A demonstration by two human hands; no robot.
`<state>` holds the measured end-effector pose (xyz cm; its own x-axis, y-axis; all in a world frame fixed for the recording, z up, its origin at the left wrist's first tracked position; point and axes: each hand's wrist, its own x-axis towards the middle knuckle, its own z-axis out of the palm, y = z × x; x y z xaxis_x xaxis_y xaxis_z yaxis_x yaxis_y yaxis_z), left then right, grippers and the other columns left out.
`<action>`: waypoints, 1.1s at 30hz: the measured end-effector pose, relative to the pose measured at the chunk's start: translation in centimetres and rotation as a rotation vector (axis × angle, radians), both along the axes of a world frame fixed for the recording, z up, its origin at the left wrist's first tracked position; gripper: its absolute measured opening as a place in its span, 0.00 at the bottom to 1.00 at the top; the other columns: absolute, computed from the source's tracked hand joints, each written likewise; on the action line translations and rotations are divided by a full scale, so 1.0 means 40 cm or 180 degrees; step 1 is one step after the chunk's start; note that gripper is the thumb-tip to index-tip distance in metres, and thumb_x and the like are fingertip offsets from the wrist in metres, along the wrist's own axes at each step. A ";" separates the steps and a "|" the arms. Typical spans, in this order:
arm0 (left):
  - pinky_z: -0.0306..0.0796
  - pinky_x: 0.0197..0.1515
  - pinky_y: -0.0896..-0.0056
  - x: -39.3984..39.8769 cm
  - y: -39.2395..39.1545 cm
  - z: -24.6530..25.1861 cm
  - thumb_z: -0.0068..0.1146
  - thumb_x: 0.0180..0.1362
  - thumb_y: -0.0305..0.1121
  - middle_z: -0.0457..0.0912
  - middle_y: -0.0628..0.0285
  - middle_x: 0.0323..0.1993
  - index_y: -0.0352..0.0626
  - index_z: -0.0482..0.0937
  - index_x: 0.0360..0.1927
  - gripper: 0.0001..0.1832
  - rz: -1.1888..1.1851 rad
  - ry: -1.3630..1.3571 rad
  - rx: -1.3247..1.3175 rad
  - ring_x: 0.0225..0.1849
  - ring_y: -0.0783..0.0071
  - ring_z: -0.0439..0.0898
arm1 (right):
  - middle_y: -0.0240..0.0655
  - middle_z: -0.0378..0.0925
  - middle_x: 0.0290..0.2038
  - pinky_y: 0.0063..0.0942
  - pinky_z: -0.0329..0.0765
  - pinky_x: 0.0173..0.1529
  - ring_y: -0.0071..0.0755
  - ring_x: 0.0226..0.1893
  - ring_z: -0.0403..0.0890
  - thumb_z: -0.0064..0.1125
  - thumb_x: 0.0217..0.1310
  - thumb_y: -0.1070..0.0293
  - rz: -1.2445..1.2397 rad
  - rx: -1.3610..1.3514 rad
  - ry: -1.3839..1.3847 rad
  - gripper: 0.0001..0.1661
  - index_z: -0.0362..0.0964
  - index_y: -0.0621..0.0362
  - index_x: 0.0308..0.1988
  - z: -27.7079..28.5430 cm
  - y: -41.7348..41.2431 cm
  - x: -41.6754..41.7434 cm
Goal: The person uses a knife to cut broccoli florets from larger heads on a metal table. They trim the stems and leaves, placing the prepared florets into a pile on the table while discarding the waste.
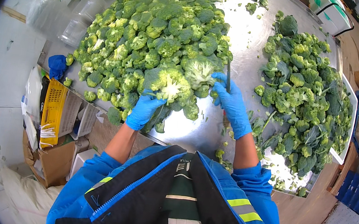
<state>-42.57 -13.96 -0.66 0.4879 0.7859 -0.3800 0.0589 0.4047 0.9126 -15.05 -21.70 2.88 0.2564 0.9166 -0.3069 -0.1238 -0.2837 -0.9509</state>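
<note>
My left hand, in a blue glove, grips a broccoli head from below, its pale cut stem side turned up. A knife is held in my gloved right hand, its dark blade pointing away from me. The right fingertips reach the edge of another broccoli piece with pale branching stems showing; whether they grip it I cannot tell. Both hands are above the near side of a large heap of broccoli florets on a steel table.
A second heap of broccoli trimmings and leaves covers the table's right side, beside a white tub. Clear plastic containers and a blue cloth sit at the left. Yellow crates stand below the left edge.
</note>
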 end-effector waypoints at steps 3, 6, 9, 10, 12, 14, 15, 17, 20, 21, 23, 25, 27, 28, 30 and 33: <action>0.71 0.55 0.63 0.002 -0.006 0.033 0.54 0.49 0.17 0.76 0.54 0.52 0.33 0.67 0.58 0.28 0.0144 -0.1393 -0.0439 0.51 0.63 0.77 | 0.28 0.74 0.37 0.19 0.73 0.28 0.16 0.29 0.71 0.53 0.64 0.68 -0.0044 0.0210 0.0018 0.18 0.72 0.54 0.53 0.026 -0.010 -0.035; 0.73 0.50 0.53 0.023 -0.014 0.071 0.47 0.56 0.31 0.72 0.47 0.55 0.33 0.64 0.60 0.28 0.0186 -0.2005 -0.1108 0.51 0.52 0.76 | 0.30 0.74 0.51 0.16 0.71 0.29 0.15 0.29 0.69 0.52 0.60 0.75 0.0115 0.0671 0.0462 0.27 0.65 0.54 0.60 0.045 -0.025 -0.063; 0.67 0.29 0.66 0.064 -0.023 0.084 0.46 0.59 0.47 0.68 0.56 0.41 0.37 0.62 0.61 0.31 -0.0175 -0.3091 -0.2634 0.30 0.70 0.66 | 0.28 0.72 0.53 0.14 0.68 0.29 0.12 0.26 0.66 0.54 0.57 0.77 0.0381 0.0693 0.0529 0.31 0.62 0.55 0.62 0.080 -0.028 -0.091; 0.66 0.29 0.69 0.076 -0.043 0.083 0.46 0.58 0.46 0.68 0.55 0.41 0.36 0.60 0.62 0.33 -0.0147 -0.3409 -0.3039 0.31 0.70 0.65 | 0.28 0.72 0.51 0.13 0.67 0.29 0.12 0.25 0.65 0.55 0.56 0.77 0.0455 0.0685 0.0619 0.33 0.62 0.54 0.62 0.095 -0.029 -0.093; 0.65 0.28 0.72 0.094 -0.076 0.072 0.46 0.57 0.47 0.68 0.54 0.42 0.34 0.59 0.62 0.34 -0.0282 -0.3773 -0.3600 0.31 0.71 0.65 | 0.27 0.75 0.43 0.13 0.66 0.27 0.11 0.22 0.64 0.56 0.56 0.75 0.0528 0.0706 0.0817 0.34 0.61 0.52 0.63 0.102 -0.032 -0.097; 0.66 0.27 0.73 0.111 -0.092 0.060 0.46 0.57 0.48 0.69 0.52 0.43 0.34 0.61 0.61 0.34 -0.0614 -0.3864 -0.3907 0.30 0.72 0.66 | 0.29 0.78 0.40 0.14 0.67 0.25 0.12 0.21 0.65 0.58 0.56 0.73 0.0439 0.0668 0.1011 0.34 0.62 0.51 0.63 0.092 -0.040 -0.102; 0.68 0.26 0.72 0.118 -0.097 0.070 0.45 0.58 0.48 0.70 0.50 0.44 0.34 0.61 0.61 0.33 -0.0567 -0.3647 -0.3840 0.30 0.71 0.68 | 0.29 0.76 0.44 0.16 0.69 0.30 0.14 0.26 0.68 0.58 0.55 0.74 0.0363 0.0557 0.0980 0.34 0.63 0.53 0.62 0.087 -0.051 -0.098; 0.72 0.26 0.71 0.134 -0.102 0.098 0.42 0.60 0.48 0.72 0.45 0.46 0.33 0.61 0.61 0.33 -0.0486 -0.3213 -0.3698 0.29 0.68 0.71 | 0.29 0.74 0.50 0.20 0.72 0.40 0.18 0.36 0.74 0.58 0.54 0.76 0.0172 0.0435 0.0962 0.32 0.64 0.56 0.60 0.072 -0.072 -0.092; 0.80 0.29 0.60 0.142 -0.082 0.089 0.32 0.66 0.48 0.74 0.37 0.52 0.34 0.60 0.64 0.31 -0.0621 -0.2054 -0.2978 0.38 0.52 0.81 | 0.31 0.74 0.49 0.26 0.74 0.49 0.25 0.45 0.77 0.60 0.53 0.75 -0.0240 0.0624 0.1046 0.30 0.67 0.57 0.58 0.036 -0.108 -0.086; 0.80 0.27 0.57 0.149 -0.081 0.097 0.29 0.67 0.48 0.74 0.38 0.52 0.35 0.60 0.64 0.31 -0.0577 -0.1663 -0.2809 0.39 0.50 0.81 | 0.32 0.75 0.47 0.27 0.74 0.49 0.25 0.45 0.77 0.60 0.53 0.74 -0.0285 0.0655 0.0687 0.29 0.68 0.57 0.58 0.035 -0.120 -0.083; 0.81 0.32 0.54 0.163 -0.087 0.121 0.30 0.68 0.47 0.74 0.37 0.53 0.34 0.61 0.63 0.29 -0.0629 -0.1649 -0.2493 0.43 0.46 0.81 | 0.33 0.76 0.44 0.27 0.74 0.48 0.26 0.43 0.77 0.62 0.54 0.72 -0.0369 0.0814 -0.0138 0.28 0.69 0.57 0.56 0.030 -0.142 -0.077; 0.82 0.33 0.56 0.192 -0.104 0.158 0.32 0.68 0.46 0.75 0.38 0.51 0.34 0.63 0.62 0.28 -0.0694 -0.1203 -0.2001 0.41 0.48 0.82 | 0.33 0.76 0.41 0.25 0.75 0.44 0.24 0.39 0.77 0.62 0.55 0.69 -0.0486 0.1140 -0.1201 0.26 0.71 0.56 0.55 0.011 -0.159 -0.071; 0.81 0.39 0.57 0.186 -0.103 0.104 0.39 0.65 0.42 0.76 0.40 0.49 0.32 0.65 0.60 0.26 -0.1055 -0.0958 -0.1679 0.41 0.50 0.82 | 0.32 0.76 0.39 0.21 0.74 0.36 0.22 0.33 0.77 0.62 0.57 0.66 -0.0580 0.0922 -0.1046 0.24 0.72 0.55 0.54 0.027 -0.179 -0.072; 0.81 0.40 0.57 0.177 -0.077 0.076 0.40 0.64 0.42 0.76 0.40 0.49 0.31 0.66 0.59 0.26 -0.1246 -0.1245 -0.2007 0.42 0.51 0.82 | 0.31 0.76 0.39 0.19 0.73 0.31 0.20 0.29 0.76 0.62 0.57 0.65 -0.0649 0.0500 -0.0307 0.24 0.72 0.55 0.54 0.074 -0.199 -0.072; 0.79 0.36 0.63 0.189 -0.067 0.059 0.44 0.61 0.42 0.78 0.41 0.44 0.27 0.65 0.57 0.28 -0.1339 -0.1673 -0.2639 0.37 0.57 0.81 | 0.29 0.76 0.36 0.15 0.65 0.19 0.14 0.17 0.69 0.58 0.62 0.60 -0.1122 0.0383 0.0670 0.20 0.73 0.53 0.53 0.083 -0.230 -0.068; 0.77 0.37 0.66 0.239 -0.086 0.091 0.44 0.59 0.44 0.74 0.40 0.47 0.24 0.63 0.59 0.33 -0.1255 -0.2303 -0.3649 0.39 0.57 0.78 | 0.29 0.76 0.36 0.15 0.66 0.20 0.14 0.16 0.68 0.52 0.67 0.59 -0.1709 0.0480 0.0502 0.19 0.73 0.55 0.53 0.054 -0.289 -0.046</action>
